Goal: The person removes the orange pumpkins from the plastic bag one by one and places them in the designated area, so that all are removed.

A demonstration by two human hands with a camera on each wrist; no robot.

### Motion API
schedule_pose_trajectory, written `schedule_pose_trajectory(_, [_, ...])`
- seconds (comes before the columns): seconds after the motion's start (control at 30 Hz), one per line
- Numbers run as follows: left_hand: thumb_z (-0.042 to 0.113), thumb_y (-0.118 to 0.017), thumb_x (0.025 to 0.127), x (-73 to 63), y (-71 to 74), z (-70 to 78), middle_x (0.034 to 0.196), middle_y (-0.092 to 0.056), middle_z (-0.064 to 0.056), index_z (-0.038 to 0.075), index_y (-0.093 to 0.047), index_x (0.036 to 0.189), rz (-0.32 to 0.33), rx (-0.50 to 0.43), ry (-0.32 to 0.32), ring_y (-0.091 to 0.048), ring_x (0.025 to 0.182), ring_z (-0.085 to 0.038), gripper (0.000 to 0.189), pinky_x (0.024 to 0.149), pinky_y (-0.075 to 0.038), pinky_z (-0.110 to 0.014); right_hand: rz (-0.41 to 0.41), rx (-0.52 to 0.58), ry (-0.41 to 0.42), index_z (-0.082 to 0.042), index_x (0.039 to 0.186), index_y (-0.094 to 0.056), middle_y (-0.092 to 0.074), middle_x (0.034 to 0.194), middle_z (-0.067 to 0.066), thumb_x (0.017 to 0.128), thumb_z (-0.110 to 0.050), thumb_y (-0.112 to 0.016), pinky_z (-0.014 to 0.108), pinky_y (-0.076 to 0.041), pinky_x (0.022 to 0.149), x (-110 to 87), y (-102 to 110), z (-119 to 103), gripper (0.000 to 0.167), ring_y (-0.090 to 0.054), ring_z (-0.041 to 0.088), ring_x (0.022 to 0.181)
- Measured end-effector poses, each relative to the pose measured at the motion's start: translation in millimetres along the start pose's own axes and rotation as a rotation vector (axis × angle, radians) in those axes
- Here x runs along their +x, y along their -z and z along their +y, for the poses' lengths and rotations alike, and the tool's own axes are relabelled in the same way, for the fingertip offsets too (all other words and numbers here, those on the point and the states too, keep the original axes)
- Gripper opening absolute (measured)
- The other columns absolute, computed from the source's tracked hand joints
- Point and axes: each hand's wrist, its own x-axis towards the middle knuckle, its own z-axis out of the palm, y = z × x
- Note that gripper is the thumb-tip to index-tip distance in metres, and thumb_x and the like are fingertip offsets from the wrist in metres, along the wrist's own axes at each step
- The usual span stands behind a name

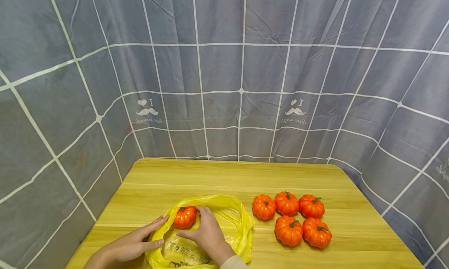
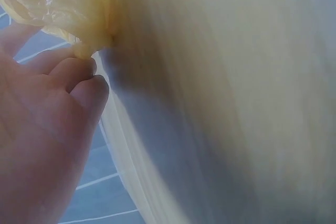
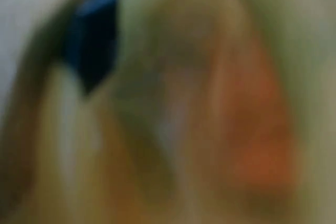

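Note:
A yellow plastic bag [image 1: 242, 222] lies spread on the table with its mouth wide, printed lettering showing inside. One small orange pumpkin [image 1: 184, 217] with a green stem sits inside, by the bag's left wall. My right hand [image 1: 209, 234] reaches into the bag, fingertips right at the pumpkin's right side and the thumb apart below it. Along the bag's left side, my left hand [image 1: 128, 241] touches the plastic, its thumb and fingers spread apart. In the left wrist view the left hand [image 2: 47, 103] has fingertips against the yellow bag [image 2: 63, 3]. The right wrist view is blurred, with an orange patch.
Several more orange pumpkins [image 1: 288, 230] stand grouped on the wooden table [image 1: 365, 241], right of the bag. Behind and along both sides hangs a grey curtain [image 1: 224, 74] with white grid lines.

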Motion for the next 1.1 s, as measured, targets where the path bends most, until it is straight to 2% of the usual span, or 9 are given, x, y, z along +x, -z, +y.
schedule_pose_trajectory(0.27, [0.031, -0.051, 0.107, 0.2, -1.1, 1.6, 0.16, -0.01, -0.035, 0.006, -0.022, 0.161, 0.005, 0.015, -0.006, -0.009, 0.142, -0.061, 0.066, 0.102, -0.019, -0.079, 0.031, -0.012, -0.01, 0.001, 0.133, -0.057, -0.059, 0.126, 0.011, 0.068, -0.048, -0.093, 0.046, -0.051, 0.096, 1.8, -4.0, -1.2, 0.088, -0.06, 0.031, 0.115])
schedule_pose_trajectory(0.53, [0.03, -0.052, 0.107, -0.9, -2.8, 2.2, 0.16, -0.011, -0.035, 0.006, -0.023, 0.161, 0.011, 0.03, -0.023, -0.01, 0.142, -0.061, 0.066, 0.103, -0.02, -0.078, 0.078, -0.019, -0.013, 0.001, 0.123, -0.059, -0.06, 0.114, 0.007, 0.069, -0.045, -0.093, 0.044, -0.053, 0.092, 3.7, -8.4, -2.7, 0.079, -0.062, 0.028, 0.106])
schedule_pose_trajectory(0.8, [0.031, -0.052, 0.107, 0.1, -2.9, 3.1, 0.16, -0.011, -0.035, 0.006, -0.023, 0.161, 0.011, 0.04, -0.031, -0.01, 0.142, -0.06, 0.066, 0.104, -0.019, -0.077, 0.09, -0.021, -0.021, 0.001, 0.121, -0.059, -0.06, 0.111, 0.006, 0.073, -0.042, -0.091, 0.043, -0.053, 0.091, 5.1, -8.7, -1.6, 0.073, -0.063, 0.026, 0.104])
schedule_pose_trajectory(1.1, [0.031, -0.052, 0.107, 0.7, -3.3, 3.6, 0.16, -0.011, -0.035, 0.006, -0.024, 0.16, 0.011, 0.04, -0.035, -0.01, 0.142, -0.06, 0.066, 0.104, -0.018, -0.077, 0.096, 0.056, -0.041, -0.002, 0.119, -0.06, -0.06, 0.111, 0.002, 0.072, -0.041, -0.092, 0.041, -0.054, 0.089, 5.4, -9.3, 3.2, 0.069, -0.062, 0.023, 0.103])
